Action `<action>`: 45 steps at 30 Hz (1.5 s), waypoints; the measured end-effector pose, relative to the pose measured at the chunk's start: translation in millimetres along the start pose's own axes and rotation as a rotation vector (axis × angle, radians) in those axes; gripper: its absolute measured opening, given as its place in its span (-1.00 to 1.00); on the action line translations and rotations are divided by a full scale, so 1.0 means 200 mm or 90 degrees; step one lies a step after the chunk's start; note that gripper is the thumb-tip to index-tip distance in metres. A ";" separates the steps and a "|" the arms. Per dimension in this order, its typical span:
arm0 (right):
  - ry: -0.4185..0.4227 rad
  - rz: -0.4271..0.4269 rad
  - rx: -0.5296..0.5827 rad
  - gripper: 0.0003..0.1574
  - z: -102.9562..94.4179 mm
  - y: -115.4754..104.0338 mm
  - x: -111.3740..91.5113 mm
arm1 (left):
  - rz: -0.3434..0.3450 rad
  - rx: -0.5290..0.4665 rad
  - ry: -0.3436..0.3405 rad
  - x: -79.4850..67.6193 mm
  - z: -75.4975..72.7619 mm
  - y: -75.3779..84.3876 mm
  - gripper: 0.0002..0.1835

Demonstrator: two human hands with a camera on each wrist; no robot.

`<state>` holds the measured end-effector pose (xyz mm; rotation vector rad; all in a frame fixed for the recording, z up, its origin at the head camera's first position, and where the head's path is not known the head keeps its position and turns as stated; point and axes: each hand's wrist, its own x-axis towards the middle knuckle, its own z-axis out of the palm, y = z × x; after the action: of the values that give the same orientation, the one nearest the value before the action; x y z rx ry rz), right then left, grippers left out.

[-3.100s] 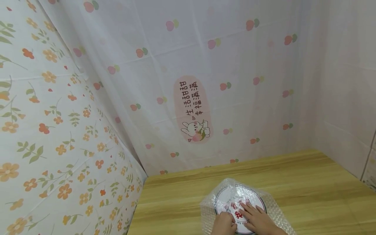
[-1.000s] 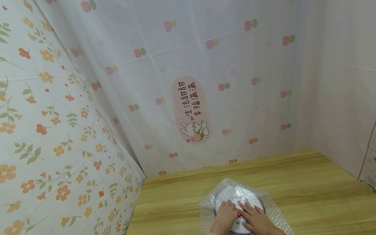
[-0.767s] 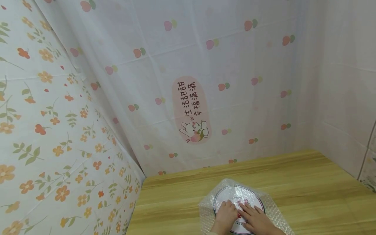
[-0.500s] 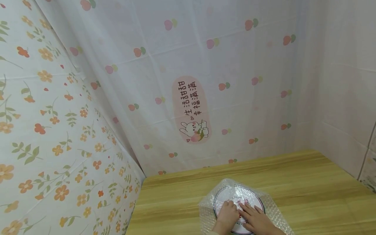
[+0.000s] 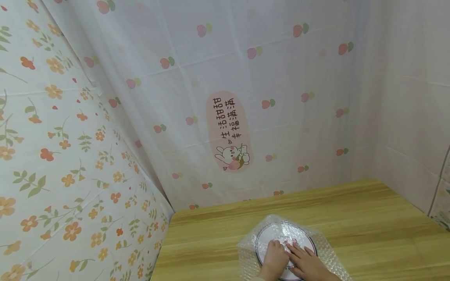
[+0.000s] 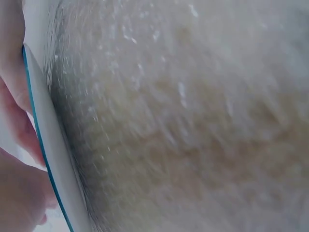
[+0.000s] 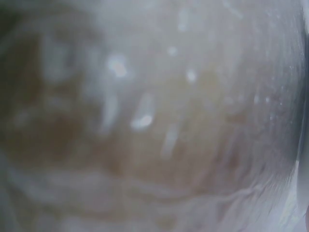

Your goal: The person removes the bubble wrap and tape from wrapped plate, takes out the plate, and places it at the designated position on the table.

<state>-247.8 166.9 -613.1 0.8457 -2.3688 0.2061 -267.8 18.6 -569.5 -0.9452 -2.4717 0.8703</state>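
Clearly, the round disc (image 5: 275, 232), white with a dark rim, sits at the bottom of the head view, right of centre, directly beneath both hands; being round, it offers no long axis. The left hand (image 5: 276, 256) lies over its middle, fingers curled, though whether they pinch anything cannot be told. The right hand (image 5: 307, 262) rests on its lower right part, fingers extended and holding nothing; neither hand is plainly nearer, so the bare part of the disc lies above them in the frame and to the left. Around the disc spreads bubble wrap (image 5: 330, 255), on a wood-grained worktop (image 5: 200, 239). Beyond, a fruit-printed cloth (image 5: 288, 132) hangs behind, with a floral cloth (image 5: 75, 130) at left.
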 end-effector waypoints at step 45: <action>-0.008 0.006 -0.007 -0.42 0.02 0.00 0.00 | 0.000 -0.005 0.006 -0.01 -0.03 -0.01 -0.86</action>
<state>-250.7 165.3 -616.2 0.8336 -2.3837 0.1908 -264.0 18.3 -563.0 -0.9509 -2.4688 0.8539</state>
